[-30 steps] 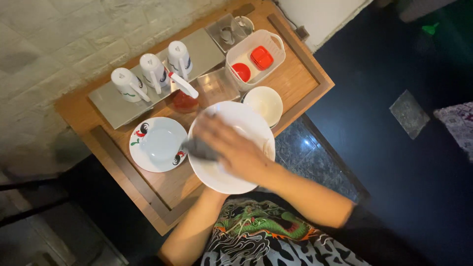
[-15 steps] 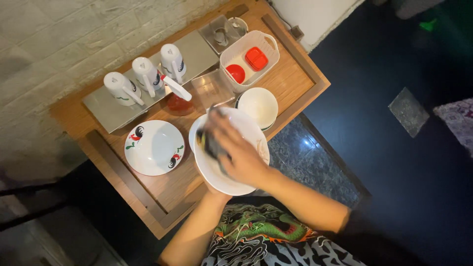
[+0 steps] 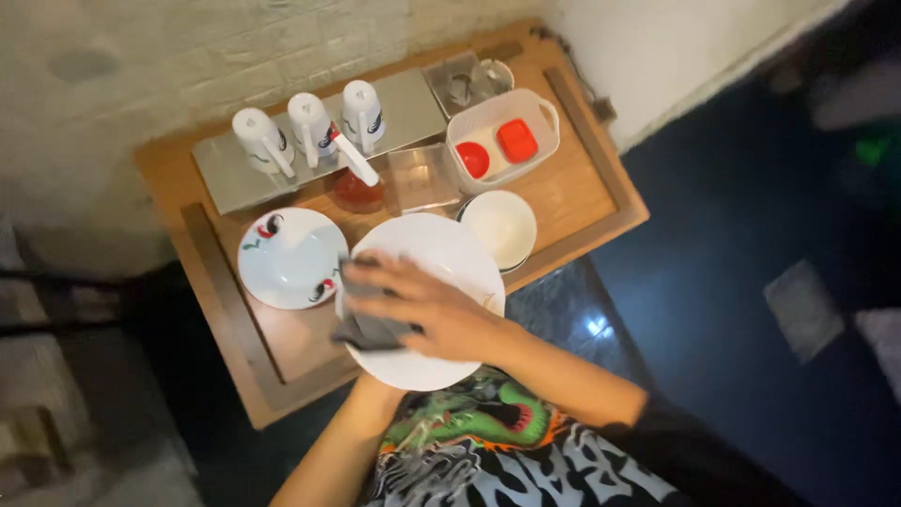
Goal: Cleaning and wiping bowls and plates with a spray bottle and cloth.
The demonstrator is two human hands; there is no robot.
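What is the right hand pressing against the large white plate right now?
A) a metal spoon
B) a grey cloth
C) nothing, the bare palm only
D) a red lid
B: the right hand lies across the large white plate with a crumpled grey cloth under its fingers, while the left hand, mostly hidden below the plate, holds it up from its near edge.

Right hand [image 3: 434,310], cloth [image 3: 368,324], white plate [image 3: 450,258]

A wooden table [image 3: 582,202] stands against the wall. On it lie a metal tray [image 3: 413,108] with three white cups [image 3: 313,120], a patterned plate [image 3: 286,255], a white bowl [image 3: 501,228] and a white basket [image 3: 540,117].
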